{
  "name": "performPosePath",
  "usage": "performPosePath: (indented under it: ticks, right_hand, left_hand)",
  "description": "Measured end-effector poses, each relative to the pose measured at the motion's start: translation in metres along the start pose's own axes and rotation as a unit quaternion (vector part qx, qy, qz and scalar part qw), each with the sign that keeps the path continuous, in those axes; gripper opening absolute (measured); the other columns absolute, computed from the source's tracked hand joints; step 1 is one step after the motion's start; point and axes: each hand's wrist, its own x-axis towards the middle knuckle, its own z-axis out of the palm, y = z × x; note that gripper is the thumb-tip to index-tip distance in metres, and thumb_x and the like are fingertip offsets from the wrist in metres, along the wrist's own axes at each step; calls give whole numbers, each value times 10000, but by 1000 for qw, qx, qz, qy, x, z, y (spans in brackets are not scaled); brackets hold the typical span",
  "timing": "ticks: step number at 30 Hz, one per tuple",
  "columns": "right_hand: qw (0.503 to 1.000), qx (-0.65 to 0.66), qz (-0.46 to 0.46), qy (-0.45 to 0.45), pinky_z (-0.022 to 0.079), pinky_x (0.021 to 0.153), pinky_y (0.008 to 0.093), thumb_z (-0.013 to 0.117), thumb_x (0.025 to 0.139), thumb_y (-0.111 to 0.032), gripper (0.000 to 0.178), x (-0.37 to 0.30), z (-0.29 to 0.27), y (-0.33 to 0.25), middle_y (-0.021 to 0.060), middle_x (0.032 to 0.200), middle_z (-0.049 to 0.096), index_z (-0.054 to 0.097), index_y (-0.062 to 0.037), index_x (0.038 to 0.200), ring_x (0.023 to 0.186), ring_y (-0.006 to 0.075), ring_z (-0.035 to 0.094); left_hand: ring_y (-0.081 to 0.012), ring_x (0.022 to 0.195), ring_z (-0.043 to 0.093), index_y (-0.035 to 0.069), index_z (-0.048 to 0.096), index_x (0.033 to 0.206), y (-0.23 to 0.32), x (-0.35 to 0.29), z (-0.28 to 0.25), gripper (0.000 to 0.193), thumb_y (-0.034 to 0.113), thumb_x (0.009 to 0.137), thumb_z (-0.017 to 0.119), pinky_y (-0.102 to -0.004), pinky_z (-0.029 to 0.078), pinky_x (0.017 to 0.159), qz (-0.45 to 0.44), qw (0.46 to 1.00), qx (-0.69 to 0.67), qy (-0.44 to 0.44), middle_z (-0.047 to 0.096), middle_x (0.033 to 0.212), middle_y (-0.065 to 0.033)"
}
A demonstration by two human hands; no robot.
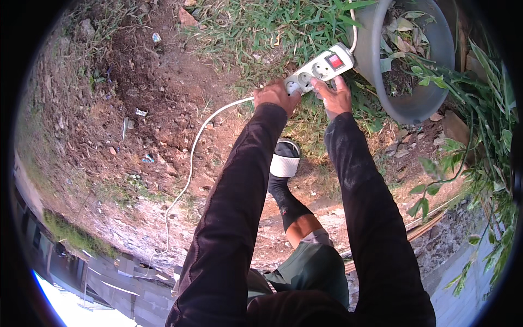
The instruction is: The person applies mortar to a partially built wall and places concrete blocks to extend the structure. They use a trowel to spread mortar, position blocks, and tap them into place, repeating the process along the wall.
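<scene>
A white power strip (321, 66) with three round sockets and a lit-looking red rocker switch (334, 61) slants up to the right over the grass. My left hand (277, 97) is closed around its lower left end, beside the last socket. Along the near edge my right hand (333, 96) grips the strip with thumb and fingers, between the sockets and the switch. A white cable (192, 158) runs from beneath my left hand down to the lower left; where it ends under that hand is hidden. Another white cord leaves the strip's upper right end.
A grey round tub (385, 90) holding dry leaves and soil lies just right of the strip. Leafy green plants (485, 125) crowd the right side. My sandalled foot (285, 159) stands below the hands on bare soil. Small litter and stones dot the ground at left.
</scene>
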Motion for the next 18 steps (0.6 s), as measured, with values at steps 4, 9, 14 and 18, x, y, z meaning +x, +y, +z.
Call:
performPosePath:
  ticks: [4, 9, 14, 18]
  right_hand:
    - [998, -33, -48, 27, 453, 741, 268, 729, 723, -214, 449, 1, -15, 3, 95, 973, 615, 524, 15, 1051, 808, 134, 578]
    - [996, -53, 70, 6, 482, 749, 277, 682, 775, -279, 714, -60, -13, -9, 196, 1195, 467, 306, 25, 1300, 898, 189, 570]
    - [927, -264, -38, -263, 443, 855, 328, 619, 808, -214, 599, -222, -11, 17, 165, 1201, 475, 322, -9, 1286, 1016, 219, 526]
    - [821, -377, -74, -423, 443, 839, 336, 619, 794, -201, 543, -351, 54, -52, 164, 1150, 492, 368, -14, 1238, 991, 240, 533]
  left_hand:
    - [-331, 746, 628, -8, 595, 890, 19, -46, -45, 495, 464, 741, 612, -389, 471, 732, 110, 983, -142, -47, 631, 772, -202]
    - [-312, 754, 611, 8, 585, 944, -23, -138, -80, 478, 452, 769, 605, -396, 438, 759, 77, 985, -120, 100, 621, 778, -163]
    - [-309, 805, 579, 25, 542, 1002, -5, -285, -161, 485, 448, 775, 607, -401, 385, 809, 108, 950, -264, 125, 595, 823, -144]
    - [-249, 789, 587, 18, 512, 1040, 7, -426, -249, 409, 339, 812, 625, -321, 419, 714, 48, 850, -515, 105, 585, 847, -124]
